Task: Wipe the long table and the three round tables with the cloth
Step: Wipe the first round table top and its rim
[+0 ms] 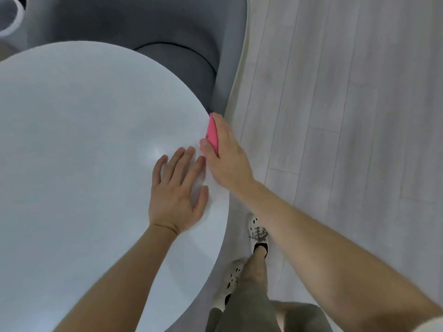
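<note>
A white round table (84, 164) fills the left half of the view. My left hand (178, 190) rests flat on its top near the right edge, fingers spread and straight. My right hand (225, 152) grips a pink cloth (212, 134) against the table's right rim, thumb on the tabletop side and fingers wrapped over the outside of the edge. Most of the cloth is hidden under that hand.
A dark grey upholstered chair (182, 58) stands close behind the table. Pale wood-plank floor (347, 116) stretches to the right. My legs and patterned shoes (259, 233) stand beside the table's near right edge. A white curved object (12, 17) shows at the top left.
</note>
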Available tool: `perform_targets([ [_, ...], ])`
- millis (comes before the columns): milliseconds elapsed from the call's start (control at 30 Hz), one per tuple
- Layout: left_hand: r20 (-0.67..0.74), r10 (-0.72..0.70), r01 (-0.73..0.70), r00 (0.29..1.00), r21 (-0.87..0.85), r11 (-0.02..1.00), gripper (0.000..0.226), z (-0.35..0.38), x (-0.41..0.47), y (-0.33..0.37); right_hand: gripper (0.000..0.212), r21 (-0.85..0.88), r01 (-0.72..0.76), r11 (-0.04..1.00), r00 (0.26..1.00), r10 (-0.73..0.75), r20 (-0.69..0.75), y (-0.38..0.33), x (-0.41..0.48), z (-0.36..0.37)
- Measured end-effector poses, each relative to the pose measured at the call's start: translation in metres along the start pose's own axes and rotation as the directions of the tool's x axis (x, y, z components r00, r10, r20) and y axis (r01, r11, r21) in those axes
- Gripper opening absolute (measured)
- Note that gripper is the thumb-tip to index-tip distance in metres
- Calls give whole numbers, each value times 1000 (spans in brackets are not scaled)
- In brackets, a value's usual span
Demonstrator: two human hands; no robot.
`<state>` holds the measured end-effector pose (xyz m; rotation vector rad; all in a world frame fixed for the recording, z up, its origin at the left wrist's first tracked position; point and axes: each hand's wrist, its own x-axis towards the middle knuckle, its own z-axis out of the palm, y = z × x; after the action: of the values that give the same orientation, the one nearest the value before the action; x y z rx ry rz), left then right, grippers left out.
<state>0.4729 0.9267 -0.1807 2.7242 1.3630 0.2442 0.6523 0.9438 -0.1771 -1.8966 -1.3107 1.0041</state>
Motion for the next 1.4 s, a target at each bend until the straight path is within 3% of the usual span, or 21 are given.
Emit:
perform_targets([
  [133,-6,-9,9,1000,-10,1000,64,-1,2,2,72,146,-63,987,998,60,25,17,-115,9],
  [200,-15,-18,17,1000,-20,1000,63,-2,1,2,71,130,-88,988,996,84,37,19,-125,8],
  [333,-41,-31,28,999,-61,998,64,-2,0,4,61,-2,-29,1000,997,29,-76,-7,-14,2],
  [433,-48,-55,51,997,-83,995,64,-2,0,3,40,-89,41,995,999,-41,0,-36,89,1],
  [500,-49,-76,71,996,-99,993,64,-1,-2,1,34,-107,40,993,999,-38,18,-40,105,9],
  [600,-37,-81,77,996,-103,992,67,-1,-4,0,51,12,22,1000,999,-22,-37,-18,45,8],
  [767,-12,-81,79,997,-93,992,68,-2,-2,0,63,102,-38,994,996,29,87,16,-70,-6],
  [900,-51,-70,64,996,-112,992,66,-1,-3,-1,61,-25,5,1000,997,-3,75,-7,22,-5],
  [1067,-68,-73,65,995,-109,992,65,1,-1,0,52,-143,142,979,979,-118,168,-45,142,3],
  [1233,-38,-67,63,997,-96,993,66,1,-3,1,61,8,59,998,987,-59,148,-6,51,-11],
  [1333,-21,-65,63,998,-92,994,68,-1,0,-3,66,-7,17,1000,983,-16,183,5,7,-23],
  [1400,0,-78,77,997,-90,993,69,-2,-2,-1,66,-49,14,999,979,-4,206,-9,31,-21],
])
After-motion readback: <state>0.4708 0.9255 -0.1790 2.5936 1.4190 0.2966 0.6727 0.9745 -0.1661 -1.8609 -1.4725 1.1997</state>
